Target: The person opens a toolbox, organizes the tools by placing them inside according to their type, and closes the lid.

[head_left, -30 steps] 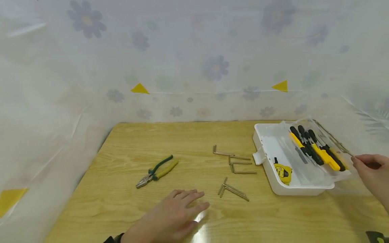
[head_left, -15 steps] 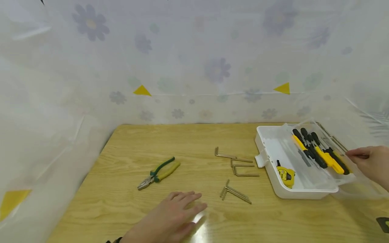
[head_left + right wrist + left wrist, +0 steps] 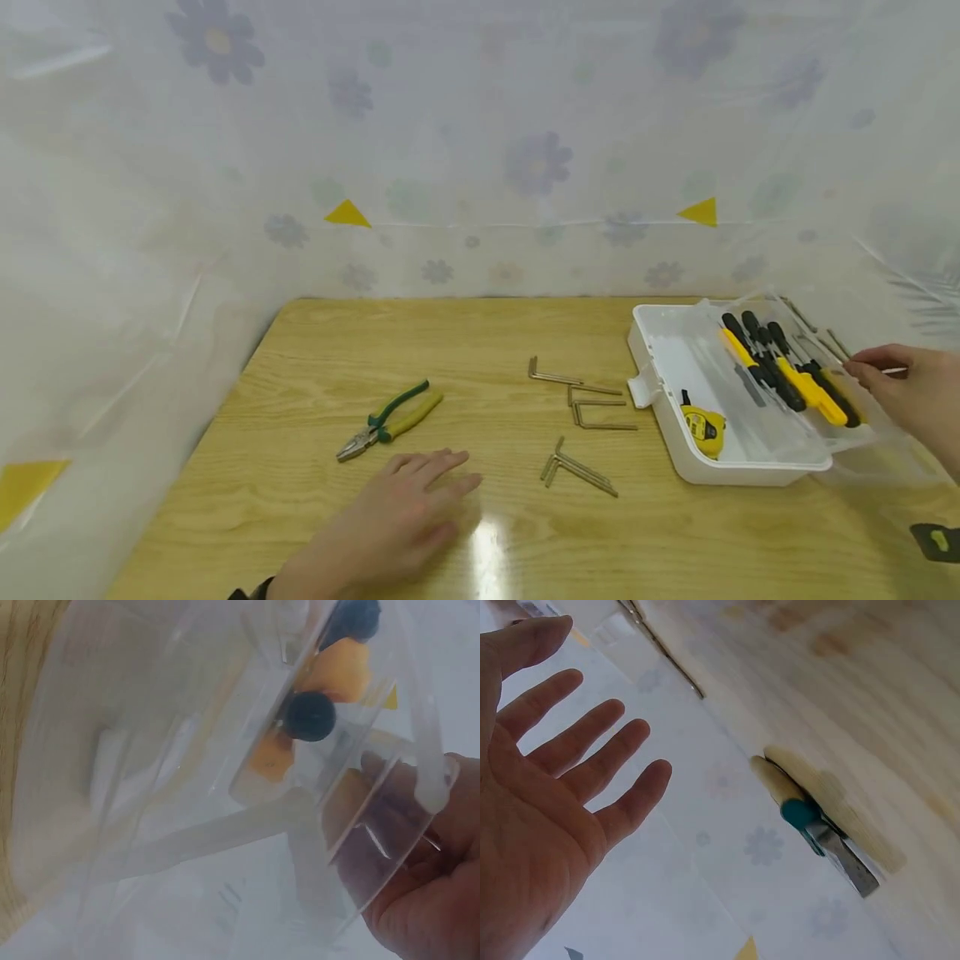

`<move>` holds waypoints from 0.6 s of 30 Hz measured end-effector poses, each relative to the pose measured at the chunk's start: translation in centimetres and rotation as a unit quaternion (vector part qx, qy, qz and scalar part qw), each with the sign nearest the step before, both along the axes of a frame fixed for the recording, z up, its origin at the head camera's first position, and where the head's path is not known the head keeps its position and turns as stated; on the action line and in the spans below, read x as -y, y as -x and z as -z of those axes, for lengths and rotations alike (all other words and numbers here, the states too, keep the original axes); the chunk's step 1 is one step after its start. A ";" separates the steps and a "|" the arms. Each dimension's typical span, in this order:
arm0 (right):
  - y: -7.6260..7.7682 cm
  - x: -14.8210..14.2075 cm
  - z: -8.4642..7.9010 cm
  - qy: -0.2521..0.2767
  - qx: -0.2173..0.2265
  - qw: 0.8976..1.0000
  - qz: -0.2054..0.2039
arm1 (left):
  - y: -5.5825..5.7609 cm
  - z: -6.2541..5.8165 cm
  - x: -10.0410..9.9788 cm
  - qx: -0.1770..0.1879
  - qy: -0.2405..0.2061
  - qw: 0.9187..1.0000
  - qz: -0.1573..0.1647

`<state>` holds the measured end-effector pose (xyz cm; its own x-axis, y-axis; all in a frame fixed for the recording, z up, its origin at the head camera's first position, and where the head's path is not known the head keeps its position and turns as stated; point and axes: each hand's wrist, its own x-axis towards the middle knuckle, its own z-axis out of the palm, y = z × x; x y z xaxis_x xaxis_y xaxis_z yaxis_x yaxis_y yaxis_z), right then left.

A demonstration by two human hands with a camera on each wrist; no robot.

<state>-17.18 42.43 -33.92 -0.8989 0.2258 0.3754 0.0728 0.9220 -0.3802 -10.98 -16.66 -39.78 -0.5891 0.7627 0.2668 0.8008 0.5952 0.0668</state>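
My right hand (image 3: 907, 387) is at the far right, by the raised clear lid of a white toolbox (image 3: 742, 472). Its thumb and fingertips pinch the near end of a thin gold hex key (image 3: 835, 343); in the right wrist view the clear plastic covers part of these fingers (image 3: 431, 877). My left hand (image 3: 397, 504) hovers palm down over the table, fingers spread and holding nothing. Beyond it lie pliers (image 3: 401, 423) with green and yellow handles. Several L-shaped gold hex keys (image 3: 555, 378) lie between the pliers and toolbox, with another group (image 3: 585, 475) nearer me.
Inside the toolbox are a yellow tape measure (image 3: 703, 431) and, under clear plastic, black-handled screwdrivers and yellow-handled tools (image 3: 810, 392). A second gold rod (image 3: 802, 315) shows behind the lid. Flowered plastic sheeting (image 3: 480, 150) encloses the wooden table (image 3: 360, 333). A dark item (image 3: 933, 542) is at lower right.
My right hand has shifted left and slightly up, closer to the toolbox, still pinching. Less of the gold rod shows at its fingertips. My left hand has drawn back to the left.
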 end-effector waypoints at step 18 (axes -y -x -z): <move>-6.8 17.0 2.8 -0.110 -0.175 0.928 -0.309 | 0.7 -0.1 5.1 -0.038 -0.036 0.992 -0.112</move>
<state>-10.42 25.43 -36.73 -0.6451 -0.4098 0.6449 -0.5893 0.8041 -0.0785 -11.65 -21.81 -39.66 -0.7171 0.5927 0.3668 0.6539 0.7543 0.0595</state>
